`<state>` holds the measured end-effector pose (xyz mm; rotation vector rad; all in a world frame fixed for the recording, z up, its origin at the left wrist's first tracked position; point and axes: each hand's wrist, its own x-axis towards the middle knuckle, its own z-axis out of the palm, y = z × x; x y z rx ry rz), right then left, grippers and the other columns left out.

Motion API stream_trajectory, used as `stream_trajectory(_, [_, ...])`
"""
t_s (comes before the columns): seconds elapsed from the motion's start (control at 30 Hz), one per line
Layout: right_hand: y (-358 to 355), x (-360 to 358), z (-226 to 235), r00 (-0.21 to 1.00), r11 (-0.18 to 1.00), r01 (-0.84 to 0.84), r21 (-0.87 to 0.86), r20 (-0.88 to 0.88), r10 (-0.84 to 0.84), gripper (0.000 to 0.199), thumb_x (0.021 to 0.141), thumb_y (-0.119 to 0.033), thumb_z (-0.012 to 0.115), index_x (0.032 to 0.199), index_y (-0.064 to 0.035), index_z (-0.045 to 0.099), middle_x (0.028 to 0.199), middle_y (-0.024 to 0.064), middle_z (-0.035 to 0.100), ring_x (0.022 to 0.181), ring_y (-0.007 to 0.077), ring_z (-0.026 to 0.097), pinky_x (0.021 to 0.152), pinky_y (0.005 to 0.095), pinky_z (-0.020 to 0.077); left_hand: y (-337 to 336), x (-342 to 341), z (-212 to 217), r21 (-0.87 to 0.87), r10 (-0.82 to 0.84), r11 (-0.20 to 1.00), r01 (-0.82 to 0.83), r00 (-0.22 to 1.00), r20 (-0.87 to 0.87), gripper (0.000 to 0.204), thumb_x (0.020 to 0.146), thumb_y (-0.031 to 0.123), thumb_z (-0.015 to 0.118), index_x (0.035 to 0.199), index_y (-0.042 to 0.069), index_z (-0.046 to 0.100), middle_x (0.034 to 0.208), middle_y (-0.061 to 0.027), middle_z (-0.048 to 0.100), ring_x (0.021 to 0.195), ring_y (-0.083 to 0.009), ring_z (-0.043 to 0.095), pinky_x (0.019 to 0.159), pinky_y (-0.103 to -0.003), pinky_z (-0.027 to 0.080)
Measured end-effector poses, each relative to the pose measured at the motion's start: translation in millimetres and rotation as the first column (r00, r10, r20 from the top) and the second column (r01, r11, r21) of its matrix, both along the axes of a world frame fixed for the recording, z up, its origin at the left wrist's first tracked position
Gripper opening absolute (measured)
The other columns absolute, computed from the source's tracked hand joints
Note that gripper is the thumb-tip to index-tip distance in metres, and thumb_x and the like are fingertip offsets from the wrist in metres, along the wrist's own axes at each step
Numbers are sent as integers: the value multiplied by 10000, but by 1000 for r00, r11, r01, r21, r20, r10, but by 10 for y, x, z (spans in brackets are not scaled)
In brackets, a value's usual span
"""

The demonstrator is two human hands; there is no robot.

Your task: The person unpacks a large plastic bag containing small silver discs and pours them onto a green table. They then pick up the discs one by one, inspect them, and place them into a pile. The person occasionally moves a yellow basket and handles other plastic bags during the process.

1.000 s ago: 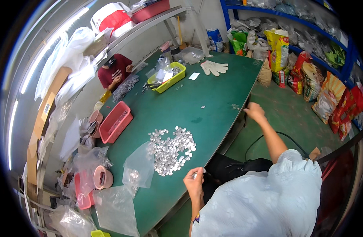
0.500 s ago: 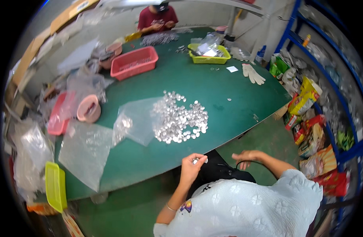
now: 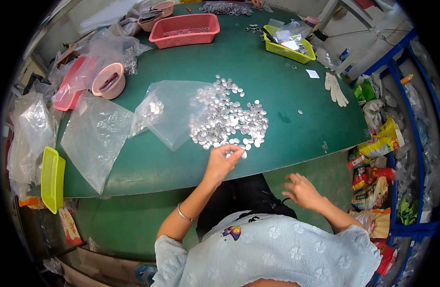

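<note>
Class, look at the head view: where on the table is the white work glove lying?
The white work glove lies near the green table's right edge, just below a small white paper slip and right of the pile of silver discs.

Left hand (image 3: 223, 161) at near edge of green table (image 3: 277, 81), fingertips pinched on small silver discs at the rim of the disc pile (image 3: 228, 118); exact count in the pinch can't be told. Right hand (image 3: 301, 190) off the table, fingers spread, below the table edge, holding nothing; bracelet (image 3: 183, 213) on left wrist. Clear plastic bag (image 3: 174, 111) lies partly under pile's left side, few discs inside; second flat bag (image 3: 94, 136) further left. Pink basket (image 3: 184, 29) at far side; yellow tray (image 3: 289, 45) far right; white glove (image 3: 336, 88) near right edge; round pink tub (image 3: 108, 80) at left; yellow-green tray (image 3: 52, 178) off table's left end.
</note>
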<state>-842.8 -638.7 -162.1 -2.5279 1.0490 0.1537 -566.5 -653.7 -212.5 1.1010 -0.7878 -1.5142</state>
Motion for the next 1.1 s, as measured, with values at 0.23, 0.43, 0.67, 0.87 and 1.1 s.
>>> stream_trajectory(0.23, [-1085, 703, 204, 858, 996, -85, -25, 506, 86, 155, 784, -66, 594, 925, -3, 584, 864, 119, 585, 782, 269, 562, 697, 323, 439, -740, 95, 62, 26, 112, 994, -110, 989, -94, 152, 819, 99, 612, 895, -32, 593, 589, 45, 456, 459, -4, 332, 392, -162, 235])
stream_trajectory(0.43, [-1787, 1208, -49, 673, 980, 20, 197, 722, -159, 197, 827, -121, 565, 978, 4, 552, 826, 108, 580, 710, 203, 556, 608, 286, 433, -1145, 149, 32, 58, 212, 977, -206, 971, -109, 132, 805, 95, 629, 872, -16, 601, 585, 44, 468, 471, -6, 367, 402, -149, 262])
stream_trajectory(0.67, [-1835, 1503, -538, 505, 910, 50, 412, 775, -379, 219, 784, -67, 619, 983, -9, 547, 783, 50, 582, 657, 98, 508, 564, 227, 401, -1185, 141, -142, 61, 282, 959, -275, 935, -217, 160, 826, 115, 607, 906, -21, 580, 609, 27, 472, 488, -15, 365, 417, -161, 261])
stream_trajectory(0.87, [-1797, 1607, -719, 287, 878, 50, 477, 835, -470, 101, 759, 28, 611, 850, 37, 567, 763, 43, 551, 651, 82, 474, 587, 213, 396, -1152, 108, -166, 56, 294, 956, -288, 931, -217, 128, 841, 107, 581, 895, -6, 555, 665, -1, 515, 531, -34, 397, 449, -168, 287])
stream_trajectory(1.1, [-1853, 1569, -790, 279, 889, 10, 458, 853, -442, 63, 778, 27, 585, 839, 28, 571, 754, 46, 560, 657, 91, 491, 596, 225, 402, -1103, 88, -163, 6, 268, 963, -268, 959, -93, 112, 826, 83, 594, 887, -5, 558, 712, -15, 550, 533, -23, 427, 434, -157, 292])
